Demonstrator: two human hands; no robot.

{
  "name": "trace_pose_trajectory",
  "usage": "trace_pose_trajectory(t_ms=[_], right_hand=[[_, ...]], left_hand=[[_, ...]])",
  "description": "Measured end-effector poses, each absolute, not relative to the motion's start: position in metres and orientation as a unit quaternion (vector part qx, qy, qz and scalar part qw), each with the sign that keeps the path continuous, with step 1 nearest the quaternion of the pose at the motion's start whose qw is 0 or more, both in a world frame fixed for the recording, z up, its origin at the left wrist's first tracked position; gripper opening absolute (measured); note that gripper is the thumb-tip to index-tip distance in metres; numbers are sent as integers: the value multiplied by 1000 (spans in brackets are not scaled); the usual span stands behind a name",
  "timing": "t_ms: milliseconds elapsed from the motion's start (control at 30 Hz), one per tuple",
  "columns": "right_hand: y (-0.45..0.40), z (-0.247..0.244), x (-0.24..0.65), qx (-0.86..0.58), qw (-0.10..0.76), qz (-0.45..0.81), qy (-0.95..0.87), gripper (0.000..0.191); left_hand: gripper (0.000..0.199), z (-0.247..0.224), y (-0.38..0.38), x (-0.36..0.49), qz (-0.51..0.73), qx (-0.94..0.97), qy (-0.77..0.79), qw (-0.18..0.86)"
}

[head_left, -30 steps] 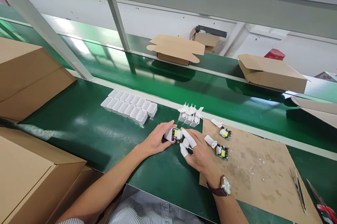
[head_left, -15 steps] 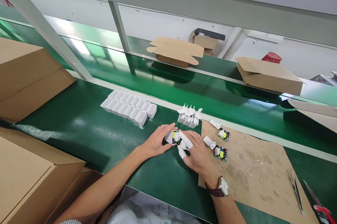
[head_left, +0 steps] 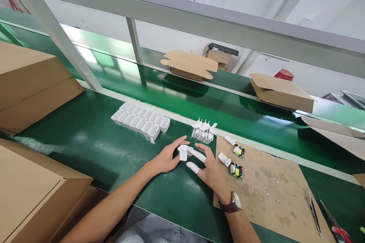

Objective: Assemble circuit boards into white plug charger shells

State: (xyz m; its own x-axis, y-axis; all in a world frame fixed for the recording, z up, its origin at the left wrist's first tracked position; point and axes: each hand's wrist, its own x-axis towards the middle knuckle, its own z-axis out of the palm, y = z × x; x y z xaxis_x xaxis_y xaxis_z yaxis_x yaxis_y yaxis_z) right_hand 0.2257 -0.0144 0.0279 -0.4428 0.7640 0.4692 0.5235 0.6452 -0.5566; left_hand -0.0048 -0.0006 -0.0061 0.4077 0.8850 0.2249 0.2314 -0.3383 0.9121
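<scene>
Live: my right hand (head_left: 211, 172), thumb and index apart, index tip at the white casing (head_left: 183, 153) | my left hand (head_left: 167, 159) clamps that casing, mid-counter (head_left: 168, 193) | two circuit boards (head_left: 236, 171) by the brown sheet's (head_left: 265, 182) left edge | open shells (head_left: 136, 122) along the counter's far edge | cardboard box (head_left: 188, 64) beyond

On the desk (head_left: 108, 159), the housing rows (head_left: 139, 120) lie left of the plug assemblies (head_left: 204, 131); the circuit boards (head_left: 236, 170) and tweezers (head_left: 313, 212) lie right, on the mat (head_left: 265, 189).
</scene>
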Motion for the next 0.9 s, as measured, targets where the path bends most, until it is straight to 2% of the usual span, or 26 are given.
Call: trace_pose_trajectory(t_ms=[133, 333, 567, 733, 900], right_hand=[[-9, 18, 224, -357, 364, 192, -838, 47], [-8, 14, 217, -354, 350, 183, -848, 40], [-13, -3, 218, -377, 343, 178, -842, 50], [-17, 1, 223, -396, 374, 178, -820, 53], [-15, -1, 222, -394, 357, 184, -827, 49]], left_hand=[[70, -1, -1, -6, 381, 656, 388, 524], [79, 10, -5, -2, 380, 619, 380, 573], [95, 4, -9, 1, 360, 669, 425, 492], [107, -4, -8, 1, 408, 702, 383, 440], [99, -4, -7, 3, 425, 723, 367, 402]])
